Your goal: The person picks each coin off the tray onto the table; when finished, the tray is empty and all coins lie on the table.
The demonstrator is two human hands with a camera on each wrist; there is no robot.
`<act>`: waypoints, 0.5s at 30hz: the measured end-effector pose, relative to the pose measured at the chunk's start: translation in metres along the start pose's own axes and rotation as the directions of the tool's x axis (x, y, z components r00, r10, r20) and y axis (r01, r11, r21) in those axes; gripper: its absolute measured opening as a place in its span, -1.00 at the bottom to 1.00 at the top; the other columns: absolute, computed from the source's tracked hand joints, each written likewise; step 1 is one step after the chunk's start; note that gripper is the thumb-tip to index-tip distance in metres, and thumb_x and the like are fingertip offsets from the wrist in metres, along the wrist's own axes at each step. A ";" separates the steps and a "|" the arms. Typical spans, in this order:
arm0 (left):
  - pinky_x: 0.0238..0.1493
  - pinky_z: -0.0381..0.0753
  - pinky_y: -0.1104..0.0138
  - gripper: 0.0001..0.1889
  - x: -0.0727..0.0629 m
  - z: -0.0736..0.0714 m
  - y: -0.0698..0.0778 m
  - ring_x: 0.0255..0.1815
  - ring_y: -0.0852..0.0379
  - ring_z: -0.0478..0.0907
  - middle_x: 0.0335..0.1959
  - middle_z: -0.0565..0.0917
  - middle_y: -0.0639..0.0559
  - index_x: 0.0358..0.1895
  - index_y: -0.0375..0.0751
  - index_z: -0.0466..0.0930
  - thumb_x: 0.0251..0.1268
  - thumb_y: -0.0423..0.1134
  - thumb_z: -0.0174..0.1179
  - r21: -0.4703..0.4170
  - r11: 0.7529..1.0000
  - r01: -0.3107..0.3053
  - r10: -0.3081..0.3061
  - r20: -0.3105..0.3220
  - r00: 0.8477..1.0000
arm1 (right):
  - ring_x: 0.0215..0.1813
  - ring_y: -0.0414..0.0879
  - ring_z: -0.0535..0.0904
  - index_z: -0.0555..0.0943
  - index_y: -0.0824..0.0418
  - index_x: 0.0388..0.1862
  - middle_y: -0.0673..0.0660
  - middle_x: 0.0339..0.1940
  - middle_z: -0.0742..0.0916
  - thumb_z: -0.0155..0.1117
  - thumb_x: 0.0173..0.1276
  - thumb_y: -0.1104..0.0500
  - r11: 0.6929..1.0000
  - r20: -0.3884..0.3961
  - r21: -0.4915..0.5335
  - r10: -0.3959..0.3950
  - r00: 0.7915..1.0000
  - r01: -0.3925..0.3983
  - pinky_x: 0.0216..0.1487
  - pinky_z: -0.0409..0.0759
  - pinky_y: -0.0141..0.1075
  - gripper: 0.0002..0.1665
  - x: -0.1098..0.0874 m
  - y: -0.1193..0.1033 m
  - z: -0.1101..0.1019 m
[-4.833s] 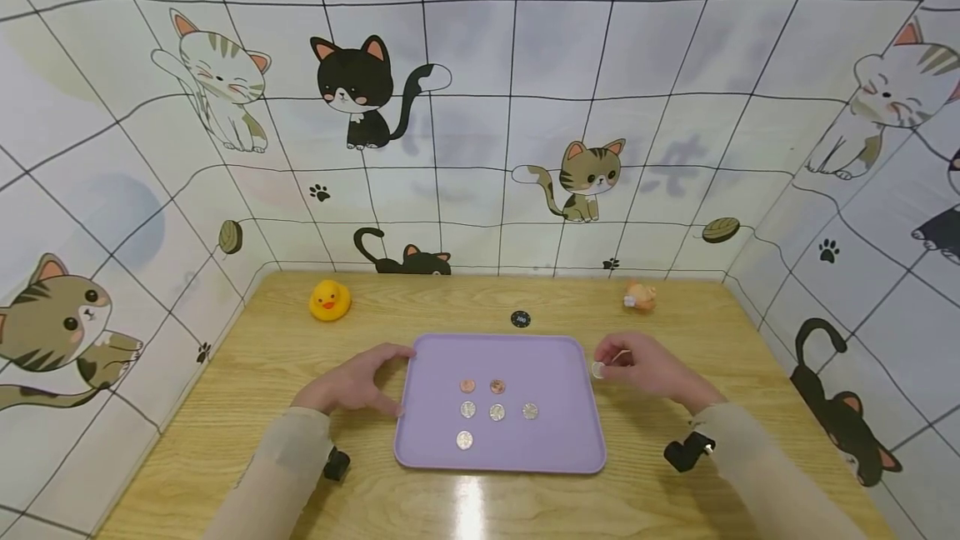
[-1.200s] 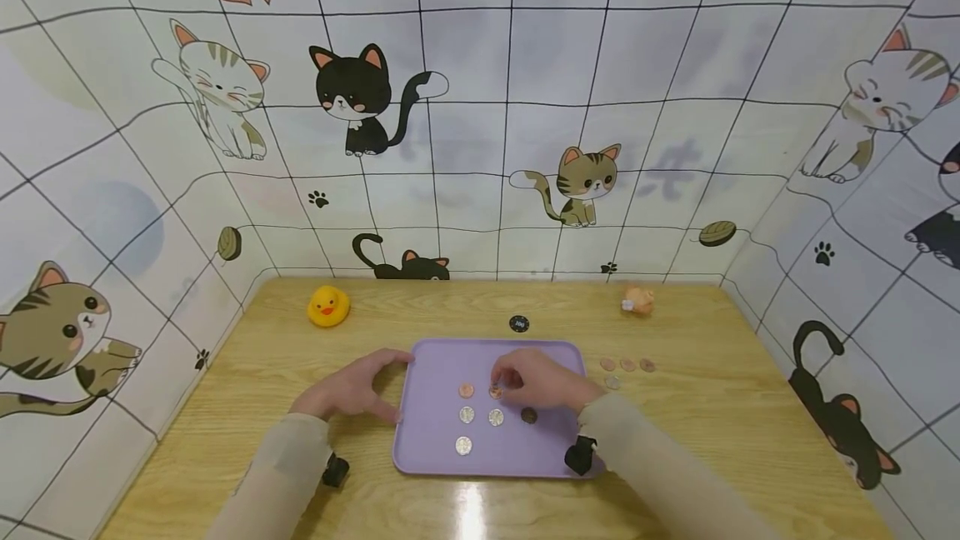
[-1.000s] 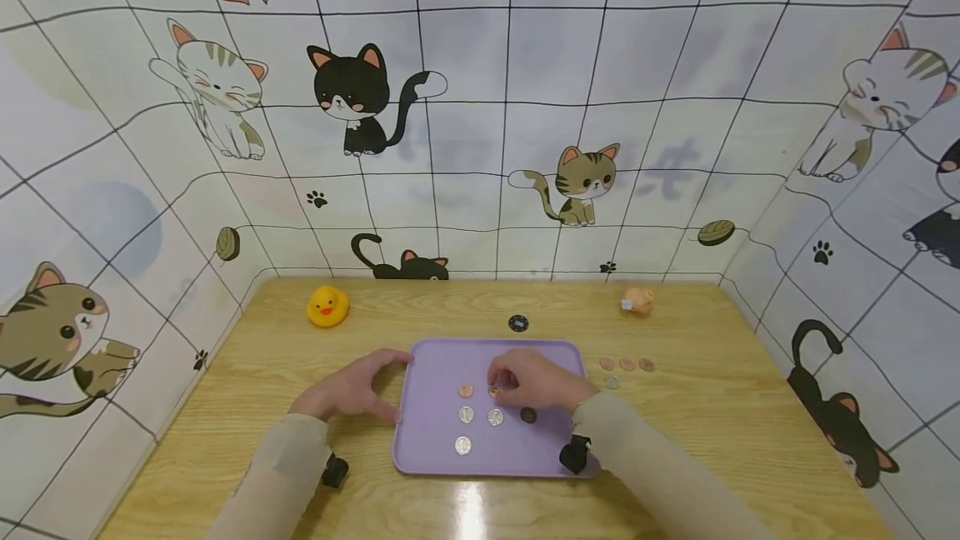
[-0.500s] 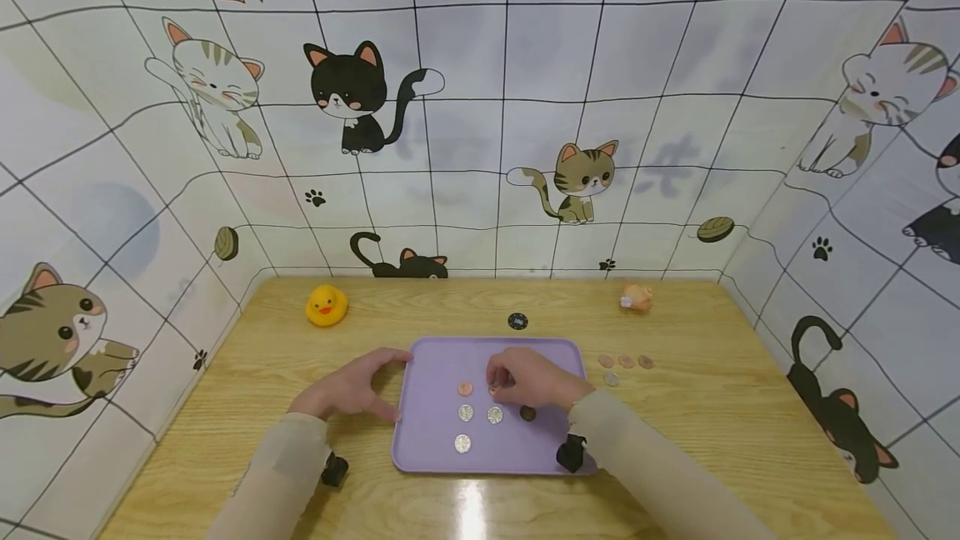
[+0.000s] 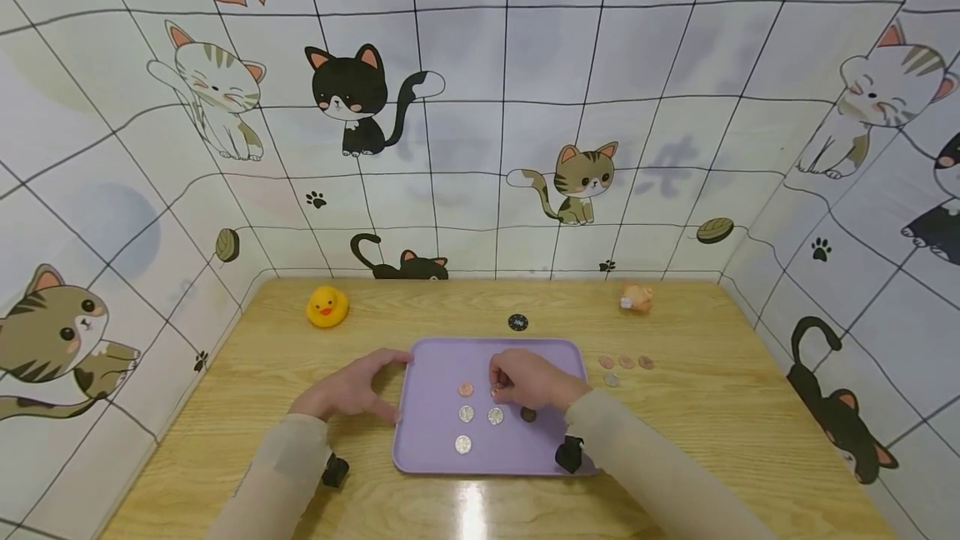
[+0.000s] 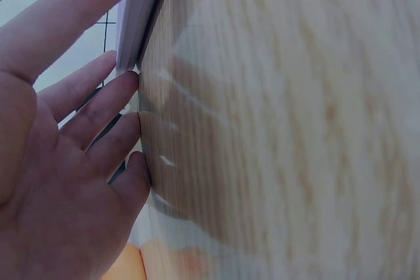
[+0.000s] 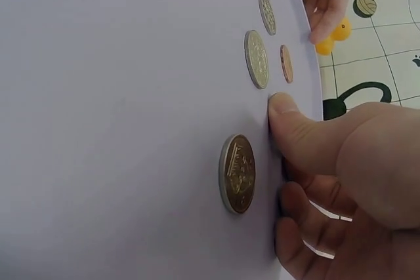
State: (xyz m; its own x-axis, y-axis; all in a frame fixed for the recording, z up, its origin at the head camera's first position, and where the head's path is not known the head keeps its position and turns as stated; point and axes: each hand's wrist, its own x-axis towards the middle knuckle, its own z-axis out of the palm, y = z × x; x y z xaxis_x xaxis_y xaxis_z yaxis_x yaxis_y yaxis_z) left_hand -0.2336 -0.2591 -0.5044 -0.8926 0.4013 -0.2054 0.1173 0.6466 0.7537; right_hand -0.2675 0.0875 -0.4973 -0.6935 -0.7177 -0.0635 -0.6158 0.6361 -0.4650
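On the wooden table lies a lilac tray [image 5: 555, 457] with several coins in it. My left hand [image 5: 352, 387] spans its left edge, fingers extended and touching the rim; the palm [image 6: 65, 181] faces the wrist camera. My right hand [image 5: 534, 380] reaches over the tray, thumb and fingertips pinching a copper coin [image 5: 494, 391], mostly hidden by the fingers. Left of it is another copper coin [image 5: 466, 390]. Silver coins [image 5: 467, 414] [image 5: 496, 416] [image 5: 462, 444] lie nearer the front. A shaded coin [image 7: 238, 174] lies close below the right hand.
Right of the tray, three copper coins [image 5: 626, 362] form a row with one silver coin [image 5: 611, 379] in front. A black chip [image 5: 518, 322] lies behind the tray. A yellow rubber duck [image 5: 327, 307] and a small orange-pink toy [image 5: 636, 299] stand at the back.
My right hand held a silver coin at the tray's right side earlier; it has moved left over the tray. During the last second its fingertips shift only slightly. My left hand stays put.
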 end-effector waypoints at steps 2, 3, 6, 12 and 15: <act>0.64 -0.04 -0.30 0.00 -0.001 0.000 0.000 0.66 -0.27 0.11 0.60 0.34 -0.08 0.51 0.04 0.43 -0.13 -0.17 0.72 -0.004 1.000 0.001 -0.001 0.001 1.000 | -0.26 -0.18 0.50 0.58 0.08 -0.32 -0.05 -0.36 0.63 0.53 0.37 0.17 1.000 -0.006 0.009 -0.010 1.000 0.010 -0.16 0.52 -0.31 -0.77 0.000 0.000 0.001; 0.63 -0.04 -0.30 0.00 -0.001 0.000 0.000 0.66 -0.27 0.10 0.60 0.34 -0.08 0.51 0.03 0.43 -0.13 -0.17 0.72 -0.004 1.000 0.000 0.000 0.000 1.000 | -0.26 -0.17 0.50 0.58 0.07 -0.32 -0.05 -0.37 0.63 0.53 0.37 0.18 1.000 -0.010 0.016 -0.016 1.000 0.016 -0.17 0.51 -0.32 -0.77 -0.001 -0.001 0.001; 0.63 -0.05 -0.31 0.00 -0.001 0.000 0.000 0.66 -0.28 0.10 0.61 0.33 -0.09 0.51 0.03 0.43 -0.13 -0.17 0.72 -0.007 1.000 0.001 -0.001 0.000 1.000 | -0.28 -0.14 0.53 0.59 0.09 -0.33 -0.03 -0.39 0.64 0.53 0.36 0.22 0.998 -0.020 0.048 -0.036 0.999 0.037 -0.21 0.51 -0.34 -0.78 -0.002 -0.002 0.000; 0.64 -0.04 -0.29 0.00 0.000 0.000 0.000 0.66 -0.27 0.10 0.60 0.34 -0.10 0.51 0.01 0.44 -0.13 -0.18 0.72 -0.014 1.000 -0.004 0.004 -0.002 1.000 | -0.29 -0.16 0.56 0.62 0.07 -0.32 -0.08 -0.40 0.65 0.53 0.35 0.26 0.996 -0.025 0.083 -0.038 0.999 0.040 -0.22 0.54 -0.36 -0.79 -0.002 -0.001 0.001; 0.63 -0.04 -0.30 0.00 0.000 0.000 0.000 0.66 -0.28 0.11 0.60 0.35 -0.10 0.51 0.01 0.44 -0.14 -0.18 0.72 -0.017 1.000 -0.007 0.007 -0.002 1.000 | -0.28 -0.21 0.57 0.63 0.07 -0.32 -0.10 -0.39 0.66 0.52 0.35 0.27 0.993 -0.028 0.113 -0.030 0.999 0.033 -0.20 0.57 -0.36 -0.80 -0.003 0.001 0.002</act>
State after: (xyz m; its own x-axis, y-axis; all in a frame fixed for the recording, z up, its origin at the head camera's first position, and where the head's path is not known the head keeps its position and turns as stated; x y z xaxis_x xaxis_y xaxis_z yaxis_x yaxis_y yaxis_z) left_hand -0.2339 -0.2591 -0.5046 -0.8927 0.4045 -0.1985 0.1163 0.6325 0.7658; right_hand -0.2652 0.0896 -0.4988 -0.6851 -0.7280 -0.0251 -0.5917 0.5763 -0.5637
